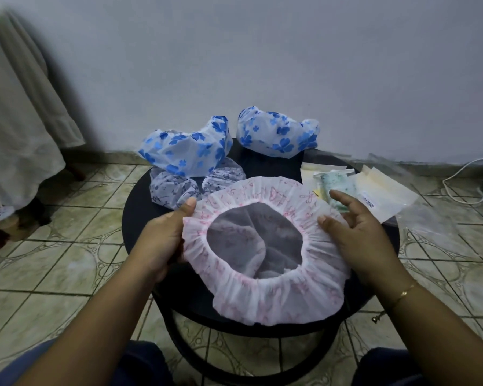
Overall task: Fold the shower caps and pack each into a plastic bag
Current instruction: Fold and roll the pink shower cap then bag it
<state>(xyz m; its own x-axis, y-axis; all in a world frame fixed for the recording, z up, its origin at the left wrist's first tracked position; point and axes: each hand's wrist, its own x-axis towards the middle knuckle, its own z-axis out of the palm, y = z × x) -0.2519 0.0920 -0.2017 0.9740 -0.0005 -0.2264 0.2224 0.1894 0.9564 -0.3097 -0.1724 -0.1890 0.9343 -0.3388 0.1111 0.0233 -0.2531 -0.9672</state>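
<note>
Shower caps are the job, and the pink-printed cap [265, 249] is the one in hand — it lies opening-up at the centre of the round black tabletop [134, 218], elastic rim spread into a wide ring. Your left hand [162, 240] grips its edge at nine o'clock, thumb on top of the ruffle and fingers curled beneath. Your right hand [354, 232] rests at three o'clock with fingers loosely spread, fingertips touching the rim rather than pinching it.

At eleven o'clock a blue-flowered cap [187, 149] sits on a grey-patterned one [173, 188]; a second blue-flowered cap [276, 132] lies at twelve. At two o'clock a stack of clear plastic bags [385, 190] holds one greenish folded cap already packed [336, 188].

Judging by this, you are at the flattening stage, with the fold itself not yet begun. The next move likely calls for a firm pinch on both sides and bringing one edge across to the other — the thin film will trap air, so press it flat before folding again.
</note>
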